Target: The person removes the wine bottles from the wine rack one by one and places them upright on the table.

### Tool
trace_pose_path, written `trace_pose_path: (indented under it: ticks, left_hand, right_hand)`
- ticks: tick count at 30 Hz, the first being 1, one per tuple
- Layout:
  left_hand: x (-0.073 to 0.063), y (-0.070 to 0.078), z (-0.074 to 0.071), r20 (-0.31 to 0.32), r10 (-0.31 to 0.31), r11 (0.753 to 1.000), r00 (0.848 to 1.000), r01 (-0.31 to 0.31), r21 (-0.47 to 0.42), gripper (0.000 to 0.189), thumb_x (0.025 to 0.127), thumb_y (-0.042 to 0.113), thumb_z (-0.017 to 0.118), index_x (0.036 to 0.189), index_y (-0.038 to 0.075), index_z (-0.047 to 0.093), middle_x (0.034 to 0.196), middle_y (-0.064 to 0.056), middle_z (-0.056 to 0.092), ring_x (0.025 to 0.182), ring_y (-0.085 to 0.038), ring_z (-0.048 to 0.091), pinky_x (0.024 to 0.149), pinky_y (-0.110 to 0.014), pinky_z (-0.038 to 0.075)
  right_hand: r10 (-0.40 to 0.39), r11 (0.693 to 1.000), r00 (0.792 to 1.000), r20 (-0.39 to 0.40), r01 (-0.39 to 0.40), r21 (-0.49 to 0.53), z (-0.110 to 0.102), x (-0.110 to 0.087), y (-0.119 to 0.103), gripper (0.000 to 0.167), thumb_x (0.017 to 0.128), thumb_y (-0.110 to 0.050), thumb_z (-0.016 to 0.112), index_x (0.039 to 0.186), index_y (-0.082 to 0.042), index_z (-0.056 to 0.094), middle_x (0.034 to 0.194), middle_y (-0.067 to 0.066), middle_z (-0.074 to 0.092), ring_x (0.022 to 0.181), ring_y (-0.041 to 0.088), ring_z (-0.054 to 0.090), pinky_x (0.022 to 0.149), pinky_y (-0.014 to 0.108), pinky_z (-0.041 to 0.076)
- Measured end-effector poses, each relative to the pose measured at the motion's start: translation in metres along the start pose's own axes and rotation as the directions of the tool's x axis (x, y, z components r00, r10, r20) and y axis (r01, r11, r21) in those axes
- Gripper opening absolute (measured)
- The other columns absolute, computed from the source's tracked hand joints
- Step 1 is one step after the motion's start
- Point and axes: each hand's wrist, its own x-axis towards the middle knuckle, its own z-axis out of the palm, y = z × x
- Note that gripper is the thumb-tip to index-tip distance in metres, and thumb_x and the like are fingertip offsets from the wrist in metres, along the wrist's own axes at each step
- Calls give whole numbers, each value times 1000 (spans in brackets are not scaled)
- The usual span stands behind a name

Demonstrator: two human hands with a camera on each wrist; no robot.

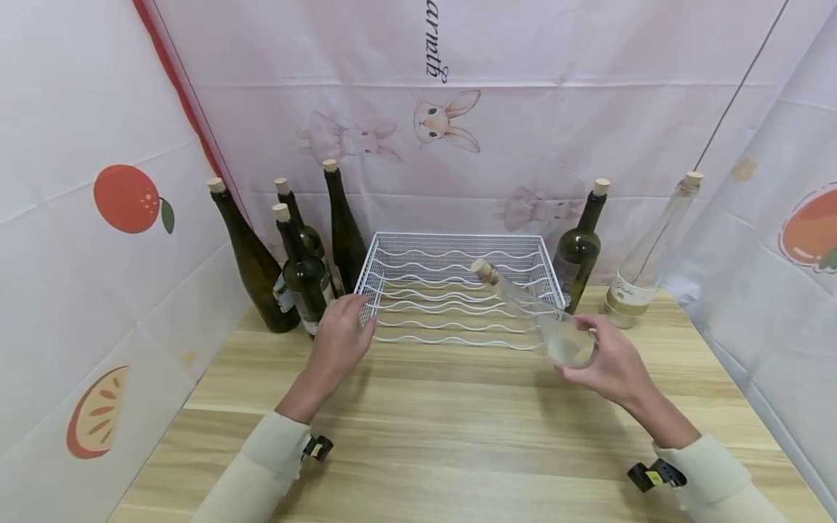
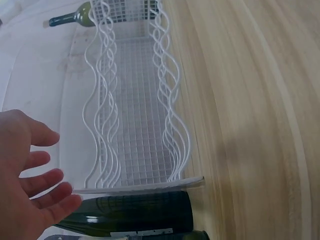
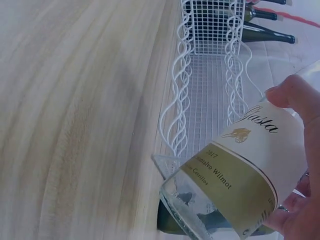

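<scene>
My right hand [image 1: 611,361] grips a clear glass wine bottle [image 1: 552,330] near its base. The corked neck tips up to the left above the white wire wine rack [image 1: 451,341]. In the right wrist view, the bottle's white and olive label [image 3: 240,165] faces the camera, and the thumb presses on its side. My left hand [image 1: 340,330] is at the rack's left end, in front of the dark bottles there. Its fingers are relaxed and apart in the left wrist view, with nothing held. Wavy wires cross the rack, and no bottle lies in it.
Several corked dark green bottles, one a slim bottle [image 1: 248,269], stand left of the rack. Right of it stand a green bottle [image 1: 578,250] and a clear bottle [image 1: 644,272] with a pale label. A printed curtain [image 1: 523,138] hangs behind the wooden table [image 1: 458,436].
</scene>
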Motion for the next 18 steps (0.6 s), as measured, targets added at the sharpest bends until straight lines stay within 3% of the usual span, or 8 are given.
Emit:
trace_pose_path:
  ticks: [2, 4, 8, 14, 18]
  left_hand:
    - [1, -2, 1, -11, -12, 1000, 1000, 12, 11, 35, 86, 8, 81, 119, -3, 73, 119, -22, 72, 108, -40, 67, 94, -50, 59]
    - [2, -5, 1, -19, -30, 999, 999, 30, 12, 37, 86, 7, 81, 119, -5, 72, 121, -23, 71, 110, -41, 66, 95, -51, 59]
    - [3, -9, 4, -4, -84, 996, 996, 84, -22, 43, 86, 8, 81, 124, -10, 68, 127, -26, 67, 118, -44, 64, 100, -54, 57]
    - [8, -11, 6, 82, -202, 974, 976, 209, -83, 51, 93, 14, 76, 136, -10, 59, 135, -28, 63, 115, -41, 67, 92, -54, 60]
    - [12, -13, 8, 151, -281, 949, 948, 298, -107, 57, 98, 21, 70, 144, -7, 53, 139, -27, 60, 112, -40, 68, 90, -54, 60]
  right_hand:
    - [29, 999, 1000, -12, -29, 34, -2, 0, 2, 87, 51, -13, 98, 125, 9, 57, 110, 24, 70, 102, 40, 67, 79, 49, 61]
    - [58, 996, 998, -19, -56, 72, -3, 0, 3, 87, 52, -9, 98, 126, 9, 55, 110, 24, 69, 104, 40, 66, 82, 31, 60]
    - [108, 988, 994, -31, -103, 113, -6, 0, 7, 86, 54, -6, 97, 127, 9, 54, 110, 22, 67, 105, 36, 62, 84, 2, 43]
    - [174, 977, 984, -46, -166, 135, -6, 2, 15, 83, 57, -4, 96, 127, 8, 53, 111, 22, 66, 104, 31, 59, 85, -2, 38]
    - [235, 961, 971, -40, -226, 159, -7, 2, 18, 79, 60, -4, 94, 127, 7, 53, 113, 20, 65, 108, 12, 55, 90, -2, 37]
